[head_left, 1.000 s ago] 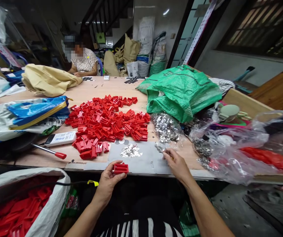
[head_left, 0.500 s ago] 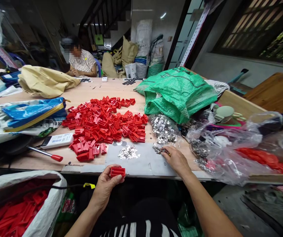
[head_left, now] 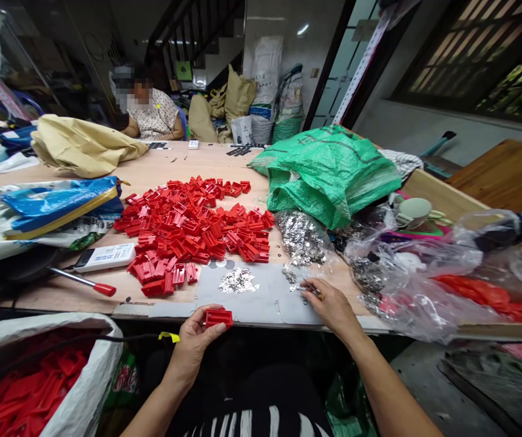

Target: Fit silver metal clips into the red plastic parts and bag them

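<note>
At the near table edge, my left hand (head_left: 195,346) grips a hollow red plastic piece (head_left: 219,317) between thumb and fingers. My right hand (head_left: 331,306) is closed around a slim, dark tool (head_left: 316,292) over the grey sheet (head_left: 261,306); its exact kind is hard to make out. A small shiny bit shows by the fingertips. Just beyond them lies a little cluster of metal bits (head_left: 289,274). Between the hands, a pile of thin silver metal pieces (head_left: 238,280) rests on the sheet. Behind is a large heap of similar red plastic pieces (head_left: 197,224).
A clear bag of metal pieces (head_left: 304,237) and a green woven sack (head_left: 329,170) stand right of the heap. On the left are a red-tipped lever (head_left: 104,290), a white box (head_left: 106,257) and an open sack (head_left: 110,340) of red pieces. A person (head_left: 154,115) sits opposite.
My right hand has shifted slightly right and nearer, away from the metal cluster. The left hand keeps the red piece in nearly the same place.
</note>
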`<state>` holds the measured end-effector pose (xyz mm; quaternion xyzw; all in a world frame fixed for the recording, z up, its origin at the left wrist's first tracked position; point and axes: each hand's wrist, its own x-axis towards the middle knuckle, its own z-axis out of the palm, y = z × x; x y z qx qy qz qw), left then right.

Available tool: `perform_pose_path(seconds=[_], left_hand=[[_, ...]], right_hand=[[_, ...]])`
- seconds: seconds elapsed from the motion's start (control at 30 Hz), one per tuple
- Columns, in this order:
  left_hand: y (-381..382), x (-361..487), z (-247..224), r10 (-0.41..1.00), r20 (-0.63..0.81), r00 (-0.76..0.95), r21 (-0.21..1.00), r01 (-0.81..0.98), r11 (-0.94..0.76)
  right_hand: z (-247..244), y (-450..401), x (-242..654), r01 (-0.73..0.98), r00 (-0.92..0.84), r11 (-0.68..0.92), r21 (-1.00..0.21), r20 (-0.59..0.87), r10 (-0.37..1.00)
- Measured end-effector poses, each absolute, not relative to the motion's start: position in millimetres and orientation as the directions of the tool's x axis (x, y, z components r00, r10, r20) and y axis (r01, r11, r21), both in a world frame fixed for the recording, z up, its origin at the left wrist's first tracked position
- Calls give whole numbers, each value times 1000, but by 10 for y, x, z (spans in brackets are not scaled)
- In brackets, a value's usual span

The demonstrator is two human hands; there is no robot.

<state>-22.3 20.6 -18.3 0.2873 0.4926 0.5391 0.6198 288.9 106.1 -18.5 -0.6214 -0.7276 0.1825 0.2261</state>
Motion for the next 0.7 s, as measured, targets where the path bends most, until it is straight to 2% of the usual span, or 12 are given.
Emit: perform_pose_path(seconds=[0.17,0.3,0.4,0.5,0.6,0.7], left_hand=[[192,-232,-206,971,-226,-76,935,-296,194],[170,-259,-204,987,-80,-138,989,-133,61],[175,-277,-179,972,145,-186,986,107,-127],[185,-272,-136,923,342,-178,906,324,-274],[184,-248,-81,886,443,-138,833,429,-350],[172,-227,-26,848,519,-105,771,487,-412]], right_hand=[[-168,1127,2834,869,-125,157,-469,98,987],[-156,1168,2742,888,-135,188,-420,153,979],[-82,1123,2572,825,-146,227,-517,192,970],[59,963,2265,671,-279,293,-681,135,951],[203,766,1913,534,-409,336,-776,111,906],[286,658,1649,458,-482,411,-788,168,860]])
